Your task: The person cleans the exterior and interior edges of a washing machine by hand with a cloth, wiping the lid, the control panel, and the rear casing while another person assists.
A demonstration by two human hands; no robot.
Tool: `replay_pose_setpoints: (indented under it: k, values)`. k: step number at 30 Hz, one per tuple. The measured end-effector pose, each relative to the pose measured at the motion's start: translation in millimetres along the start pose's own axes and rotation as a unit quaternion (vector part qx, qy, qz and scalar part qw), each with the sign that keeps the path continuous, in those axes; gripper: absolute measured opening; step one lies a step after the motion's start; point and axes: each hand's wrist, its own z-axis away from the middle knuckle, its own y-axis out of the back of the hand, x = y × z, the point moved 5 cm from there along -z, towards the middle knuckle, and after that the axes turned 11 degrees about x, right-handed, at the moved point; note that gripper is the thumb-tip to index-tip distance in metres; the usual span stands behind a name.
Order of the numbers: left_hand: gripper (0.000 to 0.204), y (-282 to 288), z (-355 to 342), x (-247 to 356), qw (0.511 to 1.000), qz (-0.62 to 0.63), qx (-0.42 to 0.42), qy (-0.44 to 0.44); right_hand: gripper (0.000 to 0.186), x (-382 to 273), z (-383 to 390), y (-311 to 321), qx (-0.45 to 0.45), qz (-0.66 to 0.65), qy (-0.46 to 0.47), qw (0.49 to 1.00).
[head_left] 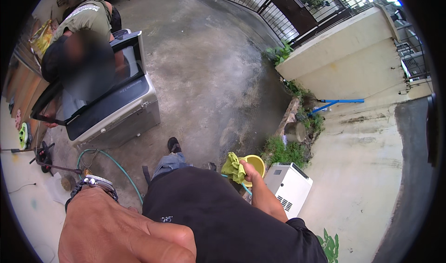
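Observation:
My right hand (251, 172) is closed around a crumpled yellow-green cloth (233, 168). The cloth hangs at the near side of a yellow bucket (257, 160). Very close to the camera at the lower left is my left hand (123, 228), raised, with a metal-banded watch (100, 183) on its wrist. Its back faces me and most of its fingers are hidden or out of the picture. At the far left a top-loading washing machine (123, 123) stands tilted in view. A co-worker (88, 19) bends over it, a hand at its dark-framed lid (46, 98).
A teal hose (116, 163) curves over the concrete floor (200, 72) between me and the machine. Right of the bucket stands a white vented box (293, 188). Blue pipes (339, 101) and plants (284, 153) line the wall; a metal gate (278, 7) is at the back.

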Motion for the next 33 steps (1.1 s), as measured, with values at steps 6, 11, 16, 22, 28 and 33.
replay_pose_setpoints:
  k: [6, 11, 16, 22, 28, 33]
  values:
    - [0.033, 88, -65, -45, 0.991, 0.081, -0.082, 0.066, 0.040, -76, -24, 71, 0.017, -0.104, 0.003, 0.994]
    - [0.053, 203, -17, -138, 0.923, 0.018, 0.309, 0.230, 0.042, -167, -53, 51, -0.032, -0.202, 0.032, 0.978]
    - [0.017, 304, 95, -278, 0.631, -0.525, 0.324, 0.470, 0.041, -315, -87, -12, -0.101, -0.047, 0.056, 0.992]
    - [0.068, 353, 149, -398, 0.612, -0.355, 0.468, 0.530, 0.042, -476, -64, -184, -0.302, 0.159, 0.078, 0.937]
    - [0.075, 389, 125, -410, 0.616, -0.107, 0.673, 0.395, 0.054, -498, 2, -311, -0.452, 0.262, 0.012, 0.852]
    - [0.041, 446, 175, -426, 0.578, -0.036, 0.749, 0.322, 0.074, -478, -14, -368, -0.416, 0.464, 0.233, 0.746]
